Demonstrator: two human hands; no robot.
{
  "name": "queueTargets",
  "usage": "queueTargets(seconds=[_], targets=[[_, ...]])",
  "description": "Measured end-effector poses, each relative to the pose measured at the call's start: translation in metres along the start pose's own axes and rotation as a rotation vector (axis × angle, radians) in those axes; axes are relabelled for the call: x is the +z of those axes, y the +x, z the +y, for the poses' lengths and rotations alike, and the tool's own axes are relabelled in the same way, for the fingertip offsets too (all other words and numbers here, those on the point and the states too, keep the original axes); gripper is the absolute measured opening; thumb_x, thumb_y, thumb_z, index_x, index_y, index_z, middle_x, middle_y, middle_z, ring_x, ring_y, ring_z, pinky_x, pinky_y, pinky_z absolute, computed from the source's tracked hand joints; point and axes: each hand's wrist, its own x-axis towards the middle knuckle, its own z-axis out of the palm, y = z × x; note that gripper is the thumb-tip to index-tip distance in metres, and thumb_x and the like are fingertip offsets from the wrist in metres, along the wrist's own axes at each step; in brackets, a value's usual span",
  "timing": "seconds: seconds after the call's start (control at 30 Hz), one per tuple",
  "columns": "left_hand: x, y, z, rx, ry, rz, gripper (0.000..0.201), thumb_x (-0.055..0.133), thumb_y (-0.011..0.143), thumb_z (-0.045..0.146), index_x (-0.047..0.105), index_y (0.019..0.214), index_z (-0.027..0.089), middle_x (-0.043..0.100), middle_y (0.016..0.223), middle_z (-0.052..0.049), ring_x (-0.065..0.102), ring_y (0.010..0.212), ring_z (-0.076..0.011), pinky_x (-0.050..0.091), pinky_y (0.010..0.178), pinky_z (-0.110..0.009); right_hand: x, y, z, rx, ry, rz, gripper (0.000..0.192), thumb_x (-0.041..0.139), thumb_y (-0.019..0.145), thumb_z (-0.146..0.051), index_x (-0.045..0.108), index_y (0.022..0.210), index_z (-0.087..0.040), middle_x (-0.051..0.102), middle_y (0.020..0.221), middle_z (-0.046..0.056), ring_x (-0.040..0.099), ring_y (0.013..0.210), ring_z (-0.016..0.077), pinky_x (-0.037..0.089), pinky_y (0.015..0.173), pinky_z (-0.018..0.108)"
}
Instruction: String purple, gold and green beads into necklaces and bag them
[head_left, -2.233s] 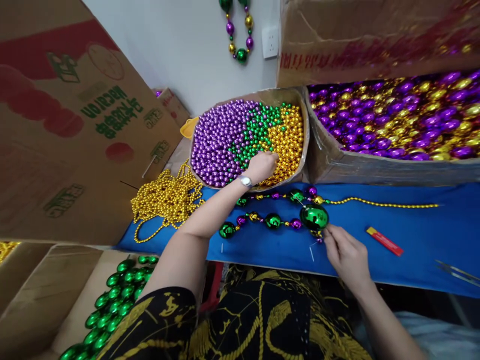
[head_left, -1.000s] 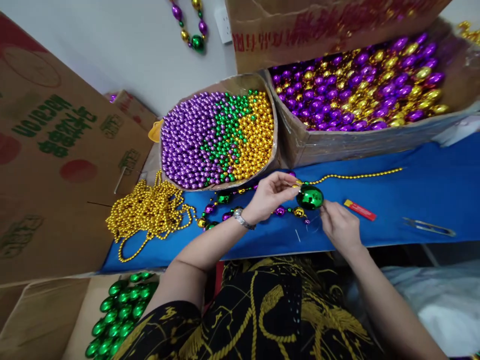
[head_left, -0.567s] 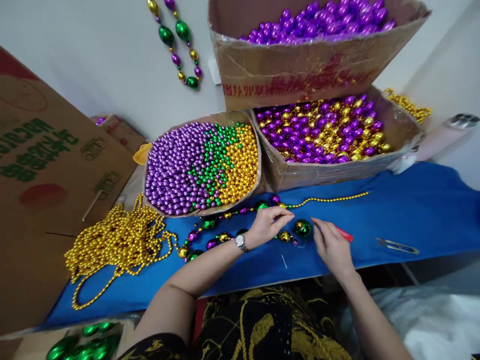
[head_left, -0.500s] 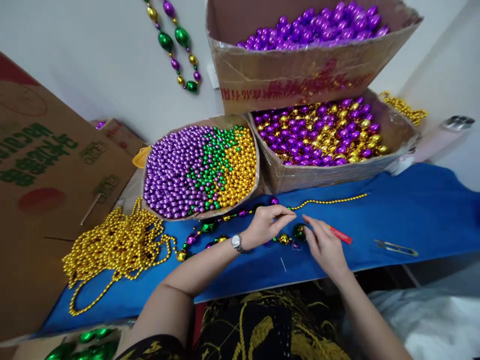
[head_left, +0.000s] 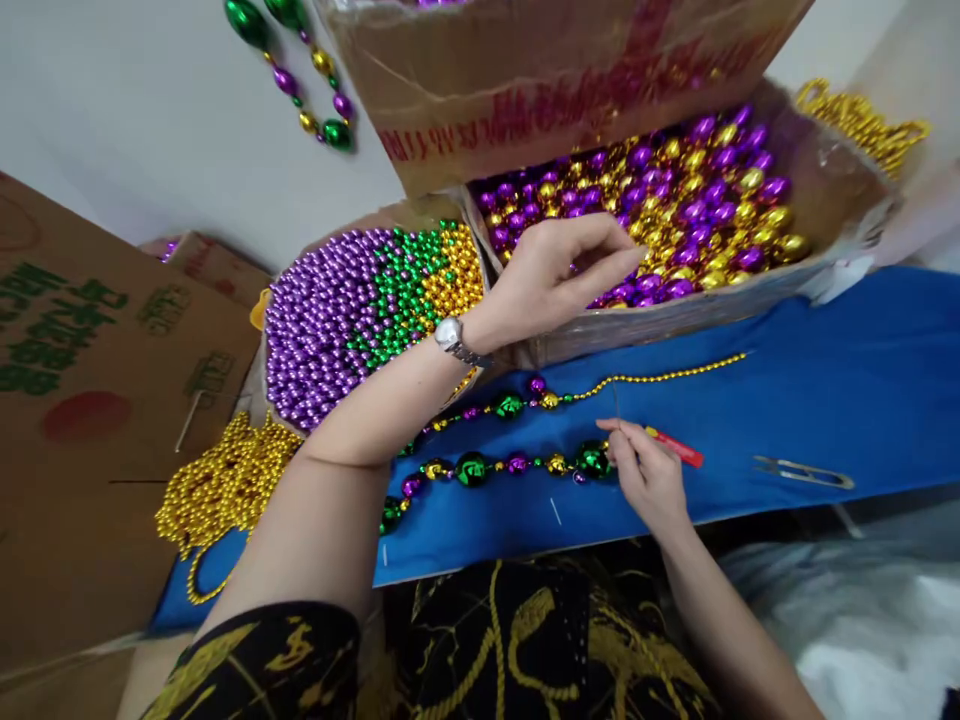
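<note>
My left hand (head_left: 574, 270) is over the cardboard box of gold and purple beads (head_left: 675, 215), thumb and fingers a little apart, with no bead visible between them. Lower down, my right hand (head_left: 649, 470) pinches a thin, straight needle (head_left: 616, 402) that points upward; its lower end is hidden by the fingers. Beside those fingertips lies a large green bead (head_left: 592, 459), at the end of a bead strand (head_left: 517, 463) of green, gold and purple. Farther back on the blue cloth (head_left: 757, 420), the strand's other row runs into a small-bead gold chain (head_left: 667, 377).
A red-handled tool (head_left: 679, 448) lies behind my right hand, and thread snips (head_left: 806, 472) lie to its right. At left are a box of small beads (head_left: 322, 330) and a gold bead pile (head_left: 225, 480). A finished-looking necklace (head_left: 335, 132) hangs on the wall.
My left hand has gone from the strand up to the box of gold and purple beads. My right hand has stayed by the large green bead, its fingers now closed together. The view has shifted.
</note>
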Motion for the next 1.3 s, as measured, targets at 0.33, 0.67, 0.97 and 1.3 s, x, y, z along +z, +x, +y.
queueTargets(seconds=[0.33, 0.67, 0.97, 1.3], targets=[[-0.010, 0.034, -0.021, 0.035, 0.382, -0.248, 0.037, 0.040, 0.094, 0.033, 0.068, 0.087, 0.009, 0.055, 0.076, 0.001, 0.067, 0.099, -0.0183, 0.048, 0.079, -0.034, -0.005, -0.003, 0.006, 0.118, 0.033, -0.014, 0.027, 0.044, 0.098, -0.031, 0.066, 0.108, -0.019, 0.062, 0.064, -0.001, 0.055, 0.050, 0.0099, 0.047, 0.052, 0.022], [0.028, -0.123, -0.013, -0.173, 0.489, -0.578, 0.027, 0.043, 0.097, 0.028, 0.067, 0.100, 0.014, 0.064, 0.086, -0.010, 0.061, 0.080, -0.0179, 0.049, 0.076, -0.031, -0.003, -0.002, 0.021, 0.235, 0.211, -0.026, 0.029, 0.043, 0.099, -0.037, 0.065, 0.108, -0.020, 0.058, 0.069, -0.002, 0.056, 0.060, 0.0094, 0.047, 0.059, 0.023], [0.081, -0.136, -0.090, -0.614, 0.671, -0.502, 0.032, 0.051, 0.093, 0.023, 0.057, 0.123, 0.016, 0.058, 0.115, -0.018, 0.061, 0.104, -0.0300, 0.051, 0.084, -0.041, 0.005, -0.004, 0.008, 0.135, 0.011, -0.033, 0.029, 0.044, 0.098, -0.033, 0.068, 0.109, -0.020, 0.071, 0.083, 0.003, 0.065, 0.064, 0.0117, 0.053, 0.064, 0.025], [0.032, -0.164, -0.030, -0.637, -0.841, 0.168, 0.045, 0.060, 0.090, 0.043, 0.057, 0.130, 0.024, 0.063, 0.115, -0.009, 0.066, 0.088, -0.0146, 0.057, 0.083, -0.032, 0.008, -0.012, -0.001, -0.176, -0.154, -0.053, 0.024, 0.049, 0.095, -0.021, 0.068, 0.111, -0.020, 0.075, 0.100, 0.005, 0.073, 0.087, 0.0171, 0.058, 0.080, 0.029]])
